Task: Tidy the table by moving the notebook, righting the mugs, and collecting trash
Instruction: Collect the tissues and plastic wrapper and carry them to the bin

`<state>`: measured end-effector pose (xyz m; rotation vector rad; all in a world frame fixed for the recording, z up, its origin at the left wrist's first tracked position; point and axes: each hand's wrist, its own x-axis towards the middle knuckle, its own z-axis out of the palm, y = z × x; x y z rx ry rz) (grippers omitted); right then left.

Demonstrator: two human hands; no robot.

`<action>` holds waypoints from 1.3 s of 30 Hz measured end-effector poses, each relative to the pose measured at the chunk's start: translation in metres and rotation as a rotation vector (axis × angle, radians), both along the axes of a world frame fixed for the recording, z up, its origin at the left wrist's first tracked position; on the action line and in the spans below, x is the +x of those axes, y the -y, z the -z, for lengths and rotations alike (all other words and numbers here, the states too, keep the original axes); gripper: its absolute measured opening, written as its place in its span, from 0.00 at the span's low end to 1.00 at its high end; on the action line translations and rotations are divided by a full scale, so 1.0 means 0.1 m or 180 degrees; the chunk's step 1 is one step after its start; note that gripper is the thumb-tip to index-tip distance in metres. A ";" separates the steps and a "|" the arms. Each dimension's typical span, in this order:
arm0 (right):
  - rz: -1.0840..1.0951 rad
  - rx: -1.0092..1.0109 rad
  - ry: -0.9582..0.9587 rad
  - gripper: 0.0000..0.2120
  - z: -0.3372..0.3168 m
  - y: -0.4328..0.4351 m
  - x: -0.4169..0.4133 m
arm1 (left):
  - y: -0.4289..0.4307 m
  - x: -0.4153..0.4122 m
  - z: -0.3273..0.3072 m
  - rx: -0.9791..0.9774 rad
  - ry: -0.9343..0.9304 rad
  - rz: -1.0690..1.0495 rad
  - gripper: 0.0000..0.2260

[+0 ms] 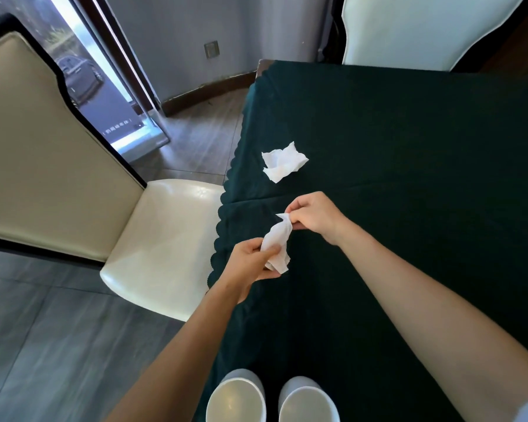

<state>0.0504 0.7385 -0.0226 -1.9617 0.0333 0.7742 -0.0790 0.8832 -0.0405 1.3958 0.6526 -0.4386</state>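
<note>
A crumpled white tissue [277,239] hangs between both hands above the near left part of the dark green tablecloth [409,178]. My left hand [250,263] grips its lower end, and my right hand [314,216] pinches its upper tip. A second crumpled white tissue [282,162] lies on the cloth farther away, apart from both hands. Two white mugs stand upright at the near edge, one on the left [236,397] and one on the right [308,402]. No notebook is in view.
A cream chair [159,239] stands close to the table's left edge, its seat next to the scalloped cloth hem. Another cream chair [409,28] stands at the far end. To the left are grey floor tiles and a glass door.
</note>
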 end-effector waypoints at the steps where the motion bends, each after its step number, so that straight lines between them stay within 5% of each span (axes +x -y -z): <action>1: -0.0027 -0.0158 0.0241 0.05 0.03 0.00 0.01 | 0.00 0.01 0.01 -0.0232 -0.0016 -0.0116 0.11; 8: -0.0959 -0.0369 0.1711 0.07 0.07 -0.07 -0.22 | 0.05 0.26 0.11 -0.0702 -0.0132 -0.1029 0.10; 12: -0.1711 -0.0490 0.2050 0.07 0.20 -0.17 -0.30 | 0.05 0.42 0.09 -0.1273 -0.0141 -0.1218 0.14; 15: -0.1824 -0.0637 0.1741 0.09 0.15 -0.22 -0.19 | -0.01 0.44 0.11 -0.1370 -0.0031 -0.1196 0.14; 18: -0.1492 -0.0686 0.1451 0.15 0.09 -0.26 0.00 | -0.06 0.42 0.20 -0.1156 0.0005 -0.1340 0.10; 21: -0.0819 -0.0889 0.2015 0.18 0.11 -0.30 0.33 | -0.10 0.36 0.32 -0.0845 -0.0194 -0.1204 0.11; 29: -0.1086 -0.1684 0.1779 0.12 0.42 -0.29 0.97 | -0.20 0.26 0.48 -0.0704 -0.0133 -0.0750 0.12; 39: -0.0299 -0.1497 0.1983 0.08 0.46 -0.35 0.97 | -0.19 0.25 0.48 -0.0653 -0.0139 -0.0681 0.12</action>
